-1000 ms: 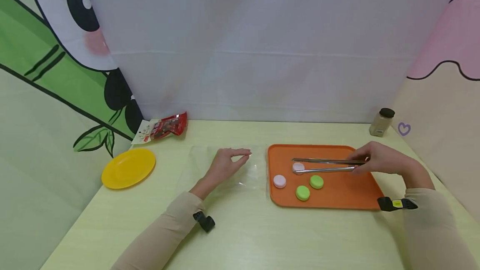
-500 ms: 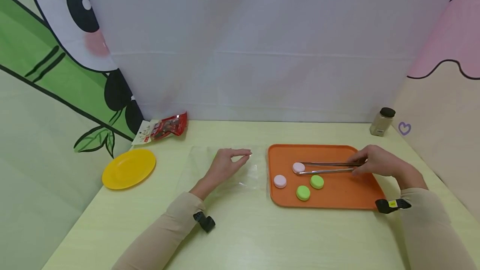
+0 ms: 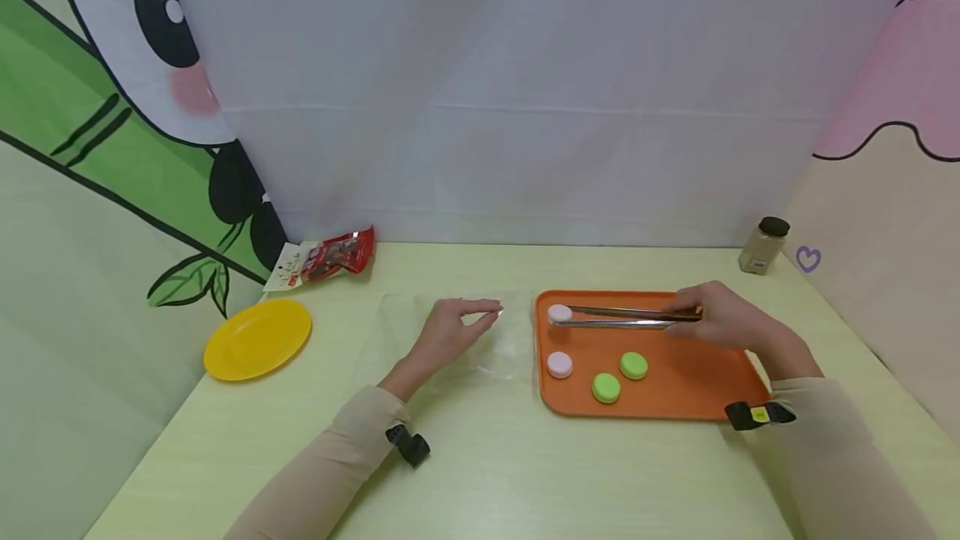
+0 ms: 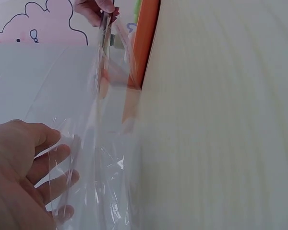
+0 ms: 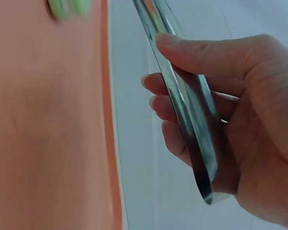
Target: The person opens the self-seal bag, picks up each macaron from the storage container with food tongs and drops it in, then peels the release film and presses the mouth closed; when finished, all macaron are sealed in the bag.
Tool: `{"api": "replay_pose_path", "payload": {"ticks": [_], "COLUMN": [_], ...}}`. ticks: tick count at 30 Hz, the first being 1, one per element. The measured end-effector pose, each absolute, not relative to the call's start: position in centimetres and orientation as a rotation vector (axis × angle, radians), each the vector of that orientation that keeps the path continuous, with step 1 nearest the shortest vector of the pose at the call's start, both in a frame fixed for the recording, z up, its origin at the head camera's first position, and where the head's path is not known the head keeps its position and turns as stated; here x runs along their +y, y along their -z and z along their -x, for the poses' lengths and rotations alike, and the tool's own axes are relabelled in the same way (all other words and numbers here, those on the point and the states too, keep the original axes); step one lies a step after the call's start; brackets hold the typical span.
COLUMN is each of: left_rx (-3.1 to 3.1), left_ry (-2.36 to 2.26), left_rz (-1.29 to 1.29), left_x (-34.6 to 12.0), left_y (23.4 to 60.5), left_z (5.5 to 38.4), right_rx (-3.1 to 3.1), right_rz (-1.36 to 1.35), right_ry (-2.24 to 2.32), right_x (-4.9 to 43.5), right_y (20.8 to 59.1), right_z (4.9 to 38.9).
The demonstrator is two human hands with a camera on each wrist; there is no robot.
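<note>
My right hand [image 3: 723, 317] grips metal tongs [image 3: 622, 312] above the orange tray [image 3: 697, 382]. At the tongs' tips is a pale pink macaron [image 3: 559, 314], held between the two arms near the tray's left edge. Lying on the tray are a second pink macaron [image 3: 559, 365] and two green macarons, one nearer the front [image 3: 606, 388], the other to its right [image 3: 633, 366]. My left hand [image 3: 448, 332] pinches the edge of a clear plastic bag [image 4: 110, 187], left of the tray. The left wrist view shows the bag's film standing up from the fingers, its mouth toward the tongs.
A yellow plate [image 3: 257, 340] lies at the table's left. Behind it is a red and white snack packet [image 3: 337, 255]. A small jar with a black lid [image 3: 763, 246] stands at the back right. Printed cloth walls [image 3: 487, 107] surround the table.
The tongs have closed on the upper pink macaron, and my right hand has carried it left and up to the tray's left edge. My left hand stays in place.
</note>
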State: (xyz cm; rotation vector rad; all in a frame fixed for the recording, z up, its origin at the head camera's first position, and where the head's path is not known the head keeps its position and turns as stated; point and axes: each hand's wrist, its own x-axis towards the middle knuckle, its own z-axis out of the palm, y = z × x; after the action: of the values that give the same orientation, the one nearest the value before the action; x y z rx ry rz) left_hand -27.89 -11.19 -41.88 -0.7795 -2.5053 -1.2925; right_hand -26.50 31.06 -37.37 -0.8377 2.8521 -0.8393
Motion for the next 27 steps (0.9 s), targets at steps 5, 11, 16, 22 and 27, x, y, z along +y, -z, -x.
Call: {"api": "replay_pose_path", "payload": {"ticks": [5, 11, 16, 22, 27], "left_rx": [-2.489, -2.496, -2.491, -2.526, -2.516], "left_ry": [1.307, 1.350, 1.391, 1.396, 1.383], "left_rz": [0.782, 0.769, 0.774, 0.775, 0.795], "left_x": [-11.1, -10.9, -10.8, -11.0, -11.1], "left_y": [41.9, 41.7, 41.6, 41.8, 41.9], "left_z": [27.9, 27.8, 27.9, 27.9, 28.0], "right_rx": [2.873, 2.849, 2.814, 2.763, 2.734], "right_rz": [0.971, 1.003, 1.087, 1.165, 1.098], "right_ry": [0.760, 0.744, 0.740, 0.793, 0.835], "right_x": [26.0, 21.2, 18.3, 15.2, 13.3], "right_y": [37.8, 37.9, 38.1, 38.4, 38.6], "right_z": [26.8, 26.6, 26.7, 27.0, 27.1]}}
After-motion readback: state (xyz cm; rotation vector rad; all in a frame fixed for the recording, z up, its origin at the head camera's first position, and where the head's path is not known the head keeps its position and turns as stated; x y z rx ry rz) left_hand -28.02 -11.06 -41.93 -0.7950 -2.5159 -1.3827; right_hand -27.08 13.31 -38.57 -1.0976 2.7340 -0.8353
